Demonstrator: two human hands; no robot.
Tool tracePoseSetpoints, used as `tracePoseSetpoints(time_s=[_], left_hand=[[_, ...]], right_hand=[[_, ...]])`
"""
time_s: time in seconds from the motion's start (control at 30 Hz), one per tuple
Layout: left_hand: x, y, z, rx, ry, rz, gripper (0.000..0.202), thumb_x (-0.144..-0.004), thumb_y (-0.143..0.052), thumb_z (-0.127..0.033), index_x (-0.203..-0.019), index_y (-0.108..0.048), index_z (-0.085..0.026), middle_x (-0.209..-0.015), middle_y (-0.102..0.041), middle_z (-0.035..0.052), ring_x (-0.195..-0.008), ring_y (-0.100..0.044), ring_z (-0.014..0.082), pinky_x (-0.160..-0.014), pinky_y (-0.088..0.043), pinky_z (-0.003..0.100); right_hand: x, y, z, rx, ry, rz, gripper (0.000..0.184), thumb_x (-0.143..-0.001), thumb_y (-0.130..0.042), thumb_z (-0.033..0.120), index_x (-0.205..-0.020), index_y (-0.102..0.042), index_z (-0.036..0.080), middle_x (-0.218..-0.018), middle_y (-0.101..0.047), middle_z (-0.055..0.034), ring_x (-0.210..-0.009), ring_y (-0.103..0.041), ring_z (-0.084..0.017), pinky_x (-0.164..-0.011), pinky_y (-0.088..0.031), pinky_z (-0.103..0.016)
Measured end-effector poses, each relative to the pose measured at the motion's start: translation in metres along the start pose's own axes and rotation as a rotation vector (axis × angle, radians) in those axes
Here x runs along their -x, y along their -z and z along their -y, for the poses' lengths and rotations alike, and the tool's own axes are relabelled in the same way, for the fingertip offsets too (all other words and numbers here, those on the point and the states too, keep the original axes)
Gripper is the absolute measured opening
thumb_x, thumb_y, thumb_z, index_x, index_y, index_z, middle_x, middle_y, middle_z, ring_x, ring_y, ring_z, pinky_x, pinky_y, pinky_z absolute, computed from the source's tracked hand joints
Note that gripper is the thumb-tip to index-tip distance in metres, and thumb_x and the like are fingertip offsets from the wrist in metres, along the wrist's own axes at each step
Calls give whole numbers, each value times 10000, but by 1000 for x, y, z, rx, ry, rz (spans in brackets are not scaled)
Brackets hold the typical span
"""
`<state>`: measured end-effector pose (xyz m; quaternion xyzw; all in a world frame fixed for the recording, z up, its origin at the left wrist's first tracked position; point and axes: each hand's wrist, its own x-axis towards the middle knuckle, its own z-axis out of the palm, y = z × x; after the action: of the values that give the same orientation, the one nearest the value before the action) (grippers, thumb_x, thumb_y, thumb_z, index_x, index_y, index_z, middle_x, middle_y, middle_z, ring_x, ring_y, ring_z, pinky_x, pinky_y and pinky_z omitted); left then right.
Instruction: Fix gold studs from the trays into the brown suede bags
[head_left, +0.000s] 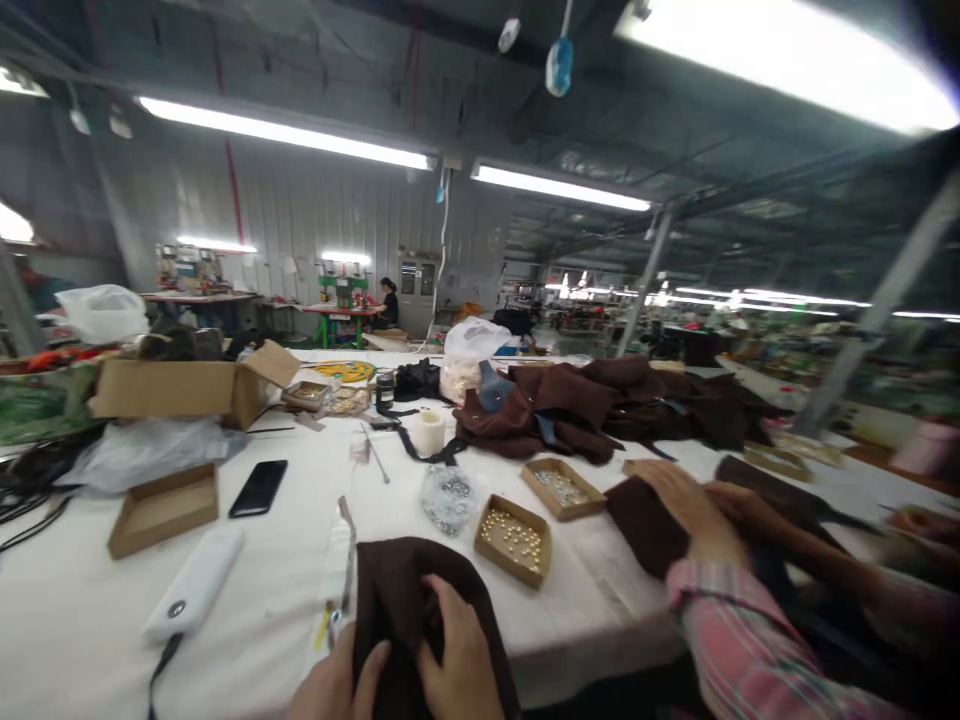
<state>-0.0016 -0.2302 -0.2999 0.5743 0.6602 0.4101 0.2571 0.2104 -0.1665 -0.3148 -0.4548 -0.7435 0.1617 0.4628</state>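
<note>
A dark brown piece of fabric (409, 565) with a rounded far edge lies at the table's front edge, partly folded. My left hand (337, 675) grips its left side, thumb on top. My right hand (465, 650) is closed on the fabric's middle, fingers curled into a fold. Whether something small sits inside that fold is hidden. Just left of the fabric, a clear plastic strip (336, 575) with a yellow mark lies on the table. Beyond my right hand stands a small cardboard tray (541, 570) of gold-coloured studs.
At right, a co-worker's hands (697, 505), with a pink plaid sleeve, work on brown fabric. Another tray (592, 505) holds silvery pieces beside a bag of metal parts (448, 500). A phone (259, 488), white device (196, 582), cardboard tray (124, 545) and tape roll (430, 433) lie around.
</note>
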Motion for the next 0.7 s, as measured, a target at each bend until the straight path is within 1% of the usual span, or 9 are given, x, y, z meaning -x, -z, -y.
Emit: tracePoseSetpoints(time_s=[0.1,0.17,0.23,0.33,0.4,0.5,0.6,0.67,0.7], left_hand=[[-7,-2,-12,-184,-68,-4,634,-1079,-361,-508,-1459,-668,-104,-1233,-838,304,-1295,-782,482,-1069,-608,564],[-11,-5,-22,-208,-102,-14,640,-1112,-263,-431,-1505,-619,-72,-1293,-820,313,-1296,-783,463,-1055,-607,561],[-13,-8,-23,-191,-118,-28,652,-1124,-260,-402,-1600,-539,-54,-1390,-789,310,-1329,-772,433,-1077,-607,540],[-9,-17,-3,-137,-162,-75,747,-1130,-347,-403,-1762,-299,-8,-1653,-618,326,-1564,-619,380,-1259,-531,507],[-5,-22,14,-91,-213,-102,784,-1143,-387,-408,-1803,-203,-28,-1783,-468,311,-1680,-479,360,-1356,-451,524],[-3,-27,24,-28,-266,-124,732,-1171,-366,-396,-1817,-203,-92,-1843,-383,278,-1729,-391,351,-1399,-401,592],[-5,-24,13,6,-334,-145,690,-1169,-391,-342,-1819,-241,-167,-1846,-410,229,-1720,-412,328,-1400,-409,588],[-8,-20,7,-32,-355,-176,730,-1153,-475,-355,-1826,-251,-185,-1818,-463,219,-1680,-475,340,-1375,-446,578],[-10,-18,6,-72,-348,-183,750,-1145,-518,-391,-1823,-279,-176,-1788,-503,228,-1645,-518,359,-1351,-474,581]], right_hand=[[-1,-12,-23,-4,-16,-83,559,-979,-674,337,-1531,-670,250,-1487,-775,-136,-1295,-769,-376,-1099,-654,-554],[-5,-16,-32,2,-28,-115,549,-1000,-667,395,-1527,-659,242,-1493,-770,-149,-1313,-761,-394,-1106,-647,-586],[-8,-17,-35,15,-30,-118,539,-1012,-664,414,-1521,-653,237,-1492,-768,-157,-1323,-754,-401,-1120,-633,-609],[-5,-16,-33,47,-25,-117,511,-1027,-652,379,-1517,-653,235,-1478,-770,-158,-1315,-751,-392,-1134,-620,-613],[-1,-16,-29,69,-20,-125,489,-1044,-642,361,-1516,-656,232,-1475,-768,-159,-1316,-745,-386,-1135,-615,-608],[1,-22,-25,99,-10,-138,472,-1063,-632,349,-1517,-658,222,-1486,-761,-167,-1325,-733,-386,-1132,-611,-605],[-7,-24,-20,126,-11,-129,487,-1076,-587,321,-1545,-656,206,-1519,-745,-176,-1370,-714,-391,-1176,-583,-622],[-18,-15,-8,139,-9,-45,519,-1067,-577,298,-1570,-668,206,-1534,-739,-174,-1412,-699,-395,-1209,-563,-622],[-26,-6,1,139,-2,36,541,-1043,-606,288,-1573,-684,213,-1539,-740,-169,-1429,-694,-398,-1216,-560,-610]])
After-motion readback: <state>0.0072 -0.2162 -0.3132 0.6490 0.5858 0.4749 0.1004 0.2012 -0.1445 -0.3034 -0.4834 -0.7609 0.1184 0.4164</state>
